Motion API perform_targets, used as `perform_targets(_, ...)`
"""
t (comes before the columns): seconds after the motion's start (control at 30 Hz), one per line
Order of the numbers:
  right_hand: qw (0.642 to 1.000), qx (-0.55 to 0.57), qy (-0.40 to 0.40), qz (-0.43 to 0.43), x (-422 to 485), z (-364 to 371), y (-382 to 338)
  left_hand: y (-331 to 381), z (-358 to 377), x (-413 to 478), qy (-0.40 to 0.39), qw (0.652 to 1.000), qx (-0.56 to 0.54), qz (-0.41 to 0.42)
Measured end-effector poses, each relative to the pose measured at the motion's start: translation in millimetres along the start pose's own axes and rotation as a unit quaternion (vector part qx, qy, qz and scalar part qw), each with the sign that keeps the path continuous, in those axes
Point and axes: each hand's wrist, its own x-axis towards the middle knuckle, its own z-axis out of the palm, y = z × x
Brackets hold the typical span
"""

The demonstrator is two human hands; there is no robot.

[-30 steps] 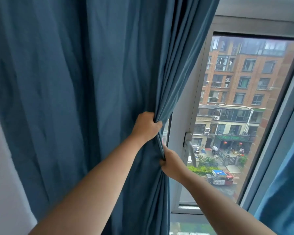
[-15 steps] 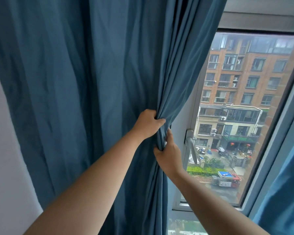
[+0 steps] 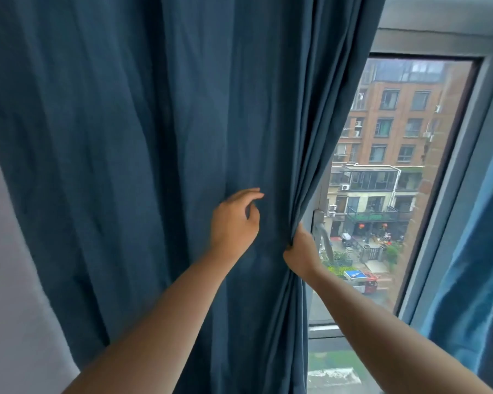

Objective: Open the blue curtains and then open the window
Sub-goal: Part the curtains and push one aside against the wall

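Note:
The left blue curtain (image 3: 131, 155) hangs in thick folds over most of the view. My right hand (image 3: 300, 250) grips its bunched right edge at mid height. My left hand (image 3: 235, 220) hovers just left of that edge with loosely curled fingers, holding nothing. Behind the edge, a strip of the window (image 3: 387, 177) shows, its pane closed, with buildings and a street outside. The grey window handle (image 3: 323, 237) points down on the frame, just right of my right hand. A second blue curtain (image 3: 473, 280) hangs at the far right.
A pale wall (image 3: 9, 280) stands left of the curtain. The grey window frame (image 3: 450, 177) runs down the right side of the pane, and a lower fixed pane (image 3: 333, 371) sits under the sill bar.
My left hand has let go of the curtain edge and moved left, fingers opening. My right hand keeps its grip, and the curtain edge now covers more of the window.

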Motion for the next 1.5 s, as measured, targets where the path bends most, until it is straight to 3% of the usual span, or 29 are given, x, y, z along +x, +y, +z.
perform_targets(0.07,1.0,-0.002,0.008,0.011,-1,3,-2,-13,-7,-3,0.1,0.993,0.028,0.06)
perform_targets(0.17,1.0,-0.017,0.009,0.017,1,8,-6,-25,-14,-9,0.176,0.983,0.041,0.026)
perform_targets(0.27,1.0,-0.005,0.0,0.006,2,18,-12,-34,-10,-16,0.139,0.988,0.034,-0.061)
perform_targets(0.4,1.0,0.016,-0.014,-0.01,0,30,-21,-48,-12,-22,0.071,0.982,-0.06,-0.165)
perform_targets(0.57,0.998,0.019,-0.049,-0.027,2,47,-34,-62,-15,-27,0.01,0.961,-0.139,-0.237)
perform_targets(0.9,0.991,0.014,-0.125,-0.052,-2,53,-43,-49,-27,-8,0.035,0.979,-0.101,-0.171)
perform_targets(1.1,0.99,-0.015,-0.133,-0.054,-8,40,-34,-29,-24,17,-0.011,0.986,-0.115,-0.123)
perform_targets(1.37,0.976,0.17,-0.135,0.015,-23,41,-29,-10,-23,29,-0.062,0.962,-0.183,-0.195)
perform_targets(1.5,0.978,0.182,-0.092,0.033,-25,43,-34,0,-24,30,-0.081,0.952,-0.203,-0.216)
